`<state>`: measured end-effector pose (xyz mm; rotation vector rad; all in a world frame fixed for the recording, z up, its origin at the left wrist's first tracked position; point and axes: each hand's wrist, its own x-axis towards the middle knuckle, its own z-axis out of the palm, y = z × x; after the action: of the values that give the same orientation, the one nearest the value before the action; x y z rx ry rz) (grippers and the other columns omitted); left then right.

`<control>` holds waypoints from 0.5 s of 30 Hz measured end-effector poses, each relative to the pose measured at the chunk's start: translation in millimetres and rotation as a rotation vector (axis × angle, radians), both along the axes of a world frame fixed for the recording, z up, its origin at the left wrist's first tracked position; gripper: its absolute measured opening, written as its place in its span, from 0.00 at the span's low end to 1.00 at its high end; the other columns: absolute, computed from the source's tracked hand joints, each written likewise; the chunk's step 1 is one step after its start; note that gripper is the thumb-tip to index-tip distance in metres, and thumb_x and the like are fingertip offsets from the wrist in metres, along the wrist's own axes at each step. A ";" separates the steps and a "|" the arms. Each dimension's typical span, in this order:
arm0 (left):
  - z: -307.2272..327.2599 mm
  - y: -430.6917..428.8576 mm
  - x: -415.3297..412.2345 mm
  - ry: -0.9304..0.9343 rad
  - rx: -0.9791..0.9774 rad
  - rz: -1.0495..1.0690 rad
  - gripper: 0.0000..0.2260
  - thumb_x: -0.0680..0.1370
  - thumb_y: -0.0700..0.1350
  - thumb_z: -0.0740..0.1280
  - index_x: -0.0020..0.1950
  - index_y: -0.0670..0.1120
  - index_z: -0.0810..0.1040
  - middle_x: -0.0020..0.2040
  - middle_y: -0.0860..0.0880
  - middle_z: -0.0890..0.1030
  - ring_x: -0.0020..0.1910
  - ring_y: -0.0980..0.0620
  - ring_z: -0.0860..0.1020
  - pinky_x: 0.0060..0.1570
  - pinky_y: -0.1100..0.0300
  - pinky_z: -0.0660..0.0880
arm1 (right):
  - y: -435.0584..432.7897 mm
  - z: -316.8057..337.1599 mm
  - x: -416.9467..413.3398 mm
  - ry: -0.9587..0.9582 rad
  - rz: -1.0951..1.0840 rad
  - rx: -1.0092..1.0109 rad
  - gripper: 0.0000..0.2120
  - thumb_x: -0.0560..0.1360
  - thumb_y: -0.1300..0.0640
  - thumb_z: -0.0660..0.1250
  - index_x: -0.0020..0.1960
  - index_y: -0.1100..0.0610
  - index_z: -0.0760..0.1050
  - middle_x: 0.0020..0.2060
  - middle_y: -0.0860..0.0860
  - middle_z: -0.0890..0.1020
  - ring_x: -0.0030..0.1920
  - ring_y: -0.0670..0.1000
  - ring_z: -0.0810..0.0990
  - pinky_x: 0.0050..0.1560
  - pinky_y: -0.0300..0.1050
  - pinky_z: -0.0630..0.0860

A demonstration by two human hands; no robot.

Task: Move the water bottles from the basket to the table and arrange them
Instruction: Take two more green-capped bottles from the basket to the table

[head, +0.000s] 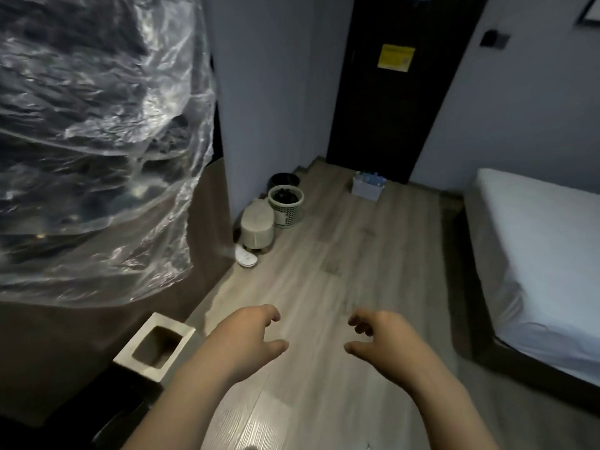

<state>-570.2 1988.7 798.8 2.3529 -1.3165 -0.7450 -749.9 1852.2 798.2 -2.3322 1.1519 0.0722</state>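
Fingers (272, 312) loosely curled, empty; bins (285, 207) stand near distant basket (365, 190).

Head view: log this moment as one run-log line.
left hand: empty | right hand: empty | basket: on floor by door, water bottles inside, untouched

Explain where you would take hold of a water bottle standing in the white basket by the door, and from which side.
Probably hold the neck just below the cap, coming from above: the bottles appear to stand upright in the basket, whose walls hide their bodies, so only the tops show.
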 end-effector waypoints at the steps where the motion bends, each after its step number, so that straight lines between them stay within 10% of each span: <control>1: 1.2 -17.8 13.1 -0.010 -0.008 -0.018 0.21 0.73 0.56 0.67 0.65 0.54 0.71 0.63 0.55 0.75 0.61 0.54 0.74 0.59 0.58 0.73 | -13.0 2.0 8.9 -0.004 -0.025 -0.007 0.20 0.72 0.49 0.70 0.62 0.49 0.74 0.53 0.45 0.78 0.53 0.44 0.77 0.51 0.38 0.75; 15: 17.1 -251.7 141.4 -0.088 -0.067 -0.240 0.21 0.74 0.55 0.66 0.65 0.52 0.71 0.64 0.54 0.75 0.62 0.55 0.73 0.58 0.62 0.71 | -199.0 28.5 120.4 -0.106 -0.279 -0.051 0.17 0.73 0.49 0.70 0.60 0.49 0.75 0.53 0.44 0.79 0.52 0.43 0.77 0.53 0.37 0.75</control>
<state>-428.7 1737.0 815.9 2.2225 -1.6562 -0.6594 -629.5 1653.2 826.7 -2.1663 1.4266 -0.1807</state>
